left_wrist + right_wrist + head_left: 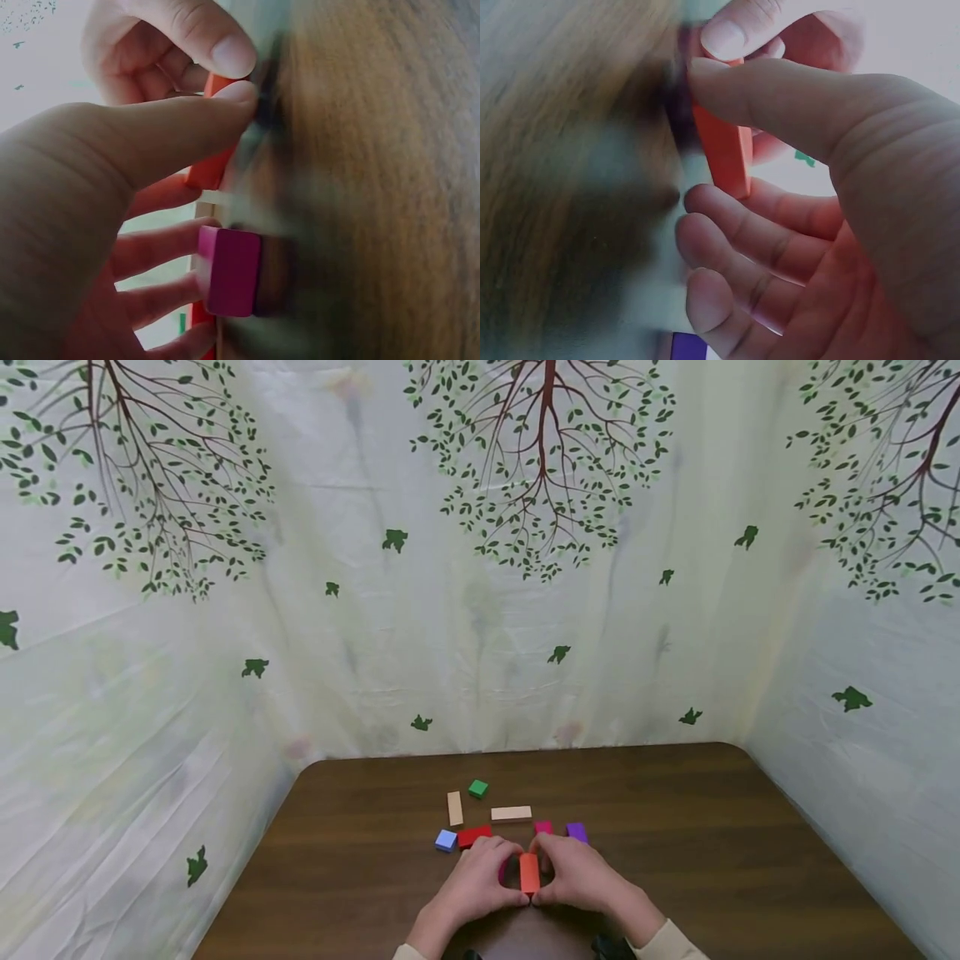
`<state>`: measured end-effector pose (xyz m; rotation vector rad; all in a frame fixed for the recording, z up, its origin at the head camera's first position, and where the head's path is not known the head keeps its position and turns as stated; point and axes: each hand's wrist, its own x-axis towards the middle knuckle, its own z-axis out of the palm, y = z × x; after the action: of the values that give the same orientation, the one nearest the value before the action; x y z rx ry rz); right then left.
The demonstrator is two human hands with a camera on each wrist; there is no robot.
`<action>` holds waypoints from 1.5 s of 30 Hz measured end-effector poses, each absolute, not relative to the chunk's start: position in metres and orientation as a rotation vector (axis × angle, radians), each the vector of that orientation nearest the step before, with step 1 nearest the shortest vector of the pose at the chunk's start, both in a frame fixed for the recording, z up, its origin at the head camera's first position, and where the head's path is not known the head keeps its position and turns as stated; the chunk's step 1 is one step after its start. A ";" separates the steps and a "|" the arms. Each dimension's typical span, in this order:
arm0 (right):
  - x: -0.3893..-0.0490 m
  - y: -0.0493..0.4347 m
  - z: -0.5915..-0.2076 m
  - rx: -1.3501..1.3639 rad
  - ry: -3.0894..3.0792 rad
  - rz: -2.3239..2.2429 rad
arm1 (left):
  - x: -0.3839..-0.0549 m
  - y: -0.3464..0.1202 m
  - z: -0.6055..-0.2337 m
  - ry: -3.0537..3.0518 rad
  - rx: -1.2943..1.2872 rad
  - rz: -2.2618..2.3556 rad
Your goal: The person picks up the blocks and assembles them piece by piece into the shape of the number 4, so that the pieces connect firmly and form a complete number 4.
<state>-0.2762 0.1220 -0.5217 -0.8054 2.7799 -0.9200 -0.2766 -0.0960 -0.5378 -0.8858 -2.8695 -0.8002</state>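
Note:
An orange block [529, 873] is pinched at the near middle of the table between both hands. My left hand [476, 881] holds it from the left with thumb and index finger. From the right, my right hand [583, 877] grips the same block, both thumbs meeting at its near end. In the left wrist view, a magenta block [234, 271] stands beside the left hand's other fingers; whether they touch it I cannot tell. Three fingers of the right hand are spread away from the orange block in the right wrist view.
Beyond the hands lie a red block [474, 837], a light blue block [446, 841], a pink block [543, 827] and a purple block [577, 832]. Farther back are two beige planks [455, 808] and a green block [478, 788]. Leaf-patterned curtains [480, 677] surround the wooden table [712, 843].

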 end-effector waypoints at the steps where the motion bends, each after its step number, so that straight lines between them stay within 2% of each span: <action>1: -0.275 0.122 -0.522 -0.810 2.772 -0.918 | -0.276 -0.096 -0.537 -2.881 -0.891 -0.790; 14: -0.269 0.121 -0.521 -0.841 2.654 -0.901 | -0.264 -0.095 -0.531 -2.942 -0.957 -0.572; 25: -0.272 0.121 -0.517 -0.906 2.696 -0.771 | -0.260 -0.097 -0.533 -2.981 -0.906 -0.695; 33: -0.266 0.119 -0.517 -0.929 2.684 -0.687 | -0.252 -0.103 -0.537 -3.046 -0.856 -0.901; 45: -0.258 0.116 -0.514 -0.974 2.691 -0.620 | -0.240 -0.107 -0.542 -3.002 -0.871 -0.973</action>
<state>-0.2583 0.1163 -0.5142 -0.9737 2.6908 -0.6203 -0.2401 -0.1075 -0.5423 -0.8710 -3.0016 -0.9728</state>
